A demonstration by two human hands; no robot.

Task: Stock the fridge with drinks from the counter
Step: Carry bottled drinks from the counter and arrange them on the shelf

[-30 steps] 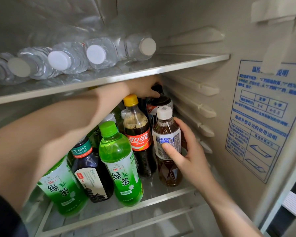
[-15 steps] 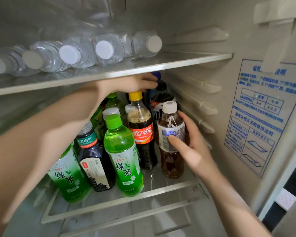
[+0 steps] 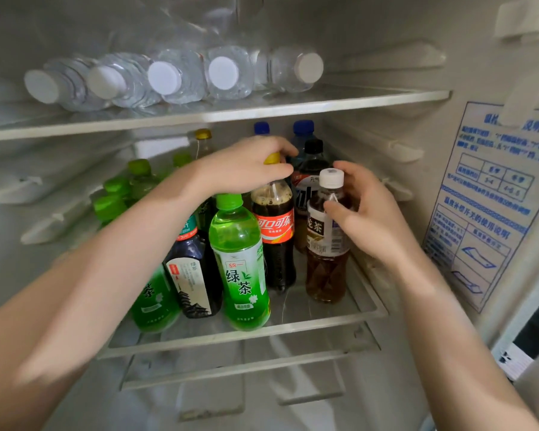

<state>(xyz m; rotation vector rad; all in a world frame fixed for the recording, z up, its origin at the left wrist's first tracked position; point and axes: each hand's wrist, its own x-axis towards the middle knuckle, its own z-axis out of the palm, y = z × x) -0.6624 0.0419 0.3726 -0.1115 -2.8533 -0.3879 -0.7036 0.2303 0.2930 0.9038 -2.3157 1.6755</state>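
Drinks are crowding the lower glass shelf [image 3: 246, 334] of the fridge in the head view. Green tea bottles [image 3: 240, 269] are standing at the front and left, with a dark tea bottle [image 3: 193, 275] between them. A cola bottle [image 3: 274, 231] and a brown tea bottle [image 3: 325, 244] are standing to the right, and blue-capped bottles [image 3: 302, 129] and a black-capped bottle [image 3: 313, 157] are standing behind. Water bottles [image 3: 168, 79] are lying on their sides along the upper shelf [image 3: 215, 115], caps facing out. Judging by this, the stocking is looking well advanced. The table is lying outside the frame, so I cannot tell how many drinks are waiting there. Bare glass is showing only at the front right, so room for upright bottles is running short.

The left hand [image 3: 246, 169] is reaching in under the upper shelf and curling its fingers over the cola bottle's yellow cap, gripping it from above. The right hand [image 3: 371, 219] is wrapping round the upper half of the brown tea bottle, with the thumb pressing on the label and the fingers passing behind the neck below the white cap. Both bottles appear to be standing upright on the glass, just beside each other. The brown tea bottle is sitting nearest the right wall, where an instruction sticker [image 3: 492, 194] is showing. The step in hand is looking like a last nudge into position.
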